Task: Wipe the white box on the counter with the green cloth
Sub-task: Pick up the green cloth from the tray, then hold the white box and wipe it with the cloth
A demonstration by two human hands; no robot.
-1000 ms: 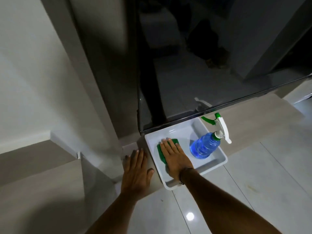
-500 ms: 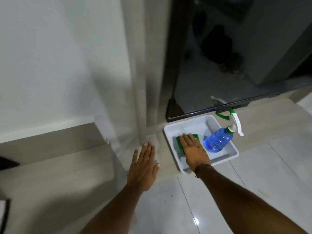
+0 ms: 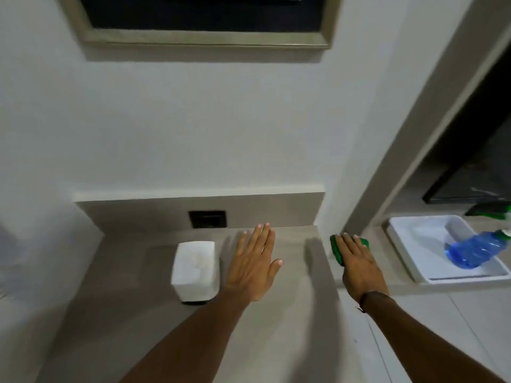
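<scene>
A small white box (image 3: 195, 269) stands upright on the grey counter (image 3: 124, 313), left of centre. My left hand (image 3: 253, 265) hovers flat just right of the box, fingers spread, holding nothing. My right hand (image 3: 358, 268) lies flat on top of the green cloth (image 3: 336, 247), which shows under and beyond the fingers at the counter's right edge. The cloth is well apart from the box, with my left hand between them.
A white tray (image 3: 406, 250) on a lower ledge to the right holds a blue spray bottle (image 3: 470, 251). A dark wall socket (image 3: 207, 219) sits in the backsplash behind the box. A framed panel (image 3: 193, 23) hangs above. Pale tiled floor lies lower right.
The view swung left from the tray to the counter. My right hand brought the green cloth out of the tray to the counter's right edge. My left hand now hovers beside the white box.
</scene>
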